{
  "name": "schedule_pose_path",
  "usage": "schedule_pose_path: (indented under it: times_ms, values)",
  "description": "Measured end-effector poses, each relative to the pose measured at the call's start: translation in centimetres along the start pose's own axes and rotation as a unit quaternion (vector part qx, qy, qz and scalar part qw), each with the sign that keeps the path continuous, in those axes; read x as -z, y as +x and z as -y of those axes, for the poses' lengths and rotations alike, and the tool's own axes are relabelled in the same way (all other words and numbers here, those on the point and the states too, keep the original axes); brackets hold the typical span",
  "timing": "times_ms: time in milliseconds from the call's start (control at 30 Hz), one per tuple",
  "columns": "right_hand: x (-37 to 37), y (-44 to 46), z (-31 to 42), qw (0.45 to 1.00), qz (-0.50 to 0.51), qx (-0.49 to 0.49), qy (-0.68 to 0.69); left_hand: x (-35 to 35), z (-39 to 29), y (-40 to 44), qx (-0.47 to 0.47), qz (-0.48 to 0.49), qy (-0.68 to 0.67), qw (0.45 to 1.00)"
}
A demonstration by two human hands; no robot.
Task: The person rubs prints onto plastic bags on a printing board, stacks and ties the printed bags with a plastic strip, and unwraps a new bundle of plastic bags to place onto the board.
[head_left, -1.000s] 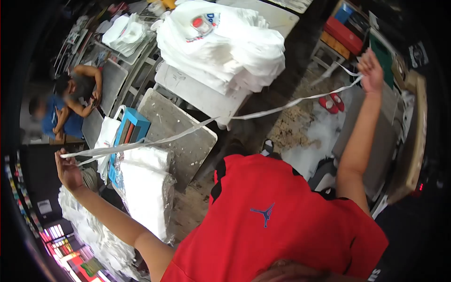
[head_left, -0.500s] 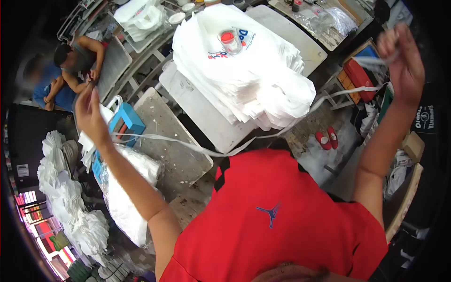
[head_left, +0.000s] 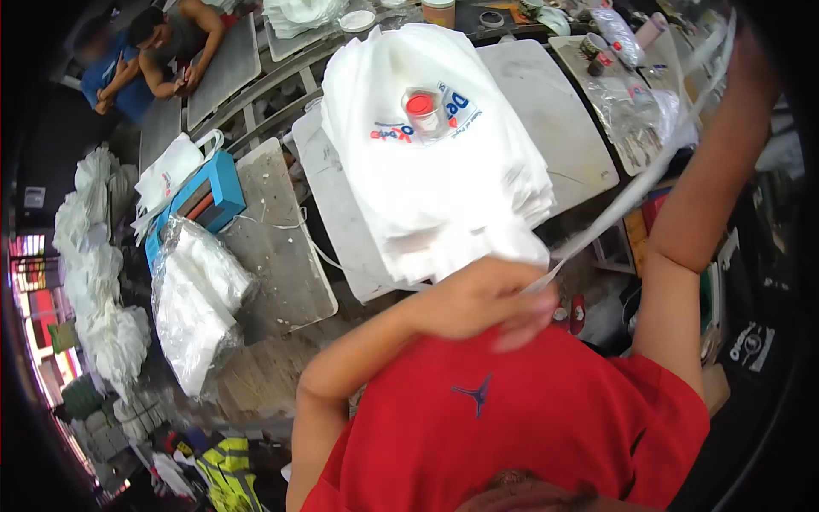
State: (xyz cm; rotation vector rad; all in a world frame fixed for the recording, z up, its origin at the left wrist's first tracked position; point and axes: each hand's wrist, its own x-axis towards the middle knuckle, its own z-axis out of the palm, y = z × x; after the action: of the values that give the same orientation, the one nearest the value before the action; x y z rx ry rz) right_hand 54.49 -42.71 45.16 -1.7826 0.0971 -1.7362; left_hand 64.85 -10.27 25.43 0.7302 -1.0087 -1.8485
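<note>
At the far left, pale piled cloth (head_left: 98, 264) stands in a tall heap, and beyond it, at upper left, two people sit side by side at a grey board, one in a blue shirt (head_left: 128, 90). Nearer, a white bag (head_left: 173, 168) with a looped handle lies beside a blue box (head_left: 223, 186), and just below the box is a white bundle in clear plastic (head_left: 200, 299). A yellow vest (head_left: 229, 474) shows at the bottom. In the middle, a thick stack of white printed bags (head_left: 426, 183) lies on a pale board (head_left: 546, 102), with a small clear jar with a red lid (head_left: 422, 111) on top of it. The left hand (head_left: 495, 299) is bent in front of the wearer's red shirt (head_left: 520, 401), just below the near end of the stack; its fingers, blurred, are closed on a long white strip (head_left: 627, 200). From there the strip rises to the right, fairly straight — past a table (head_left: 627, 141) that bears a clear plastic bag and small containers. Red shoes (head_left: 577, 314) show on the floor below it. At upper right the right hand (head_left: 755, 64) is raised beside the strip's upper end — dark and smeared, so whether it grips the strip cannot be told.
</note>
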Motion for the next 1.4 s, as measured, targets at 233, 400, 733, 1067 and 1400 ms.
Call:
schedule_pose_path:
  times_ms: [233,400,733,1067,1400]
  values:
    - [22.6,-5.4,-20.2,0.951,0.069,-0.292,-0.072,-1.8,1.9,-13.8,-0.119,-0.497,0.247,0.823]
    - [30.1,-16.2,-25.9,0.770,0.402,-0.383,-0.314,-4.8,-3.1,-16.5,-0.116,-0.638,0.330,0.686]
    - [3.9,-25.1,-6.9,0.851,0.407,-0.119,0.310,-4.1,-6.1,7.7,-0.060,-0.520,0.478,0.706]
    - [13.2,-23.7,-10.5,0.503,0.624,-0.384,0.457,-5.0,1.1,-3.8,0.090,-0.362,0.236,0.897]
    - [9.8,-41.1,-9.5,0.392,0.860,-0.325,0.048,-3.4,29.8,-7.9,0.166,-0.373,-0.214,0.888]
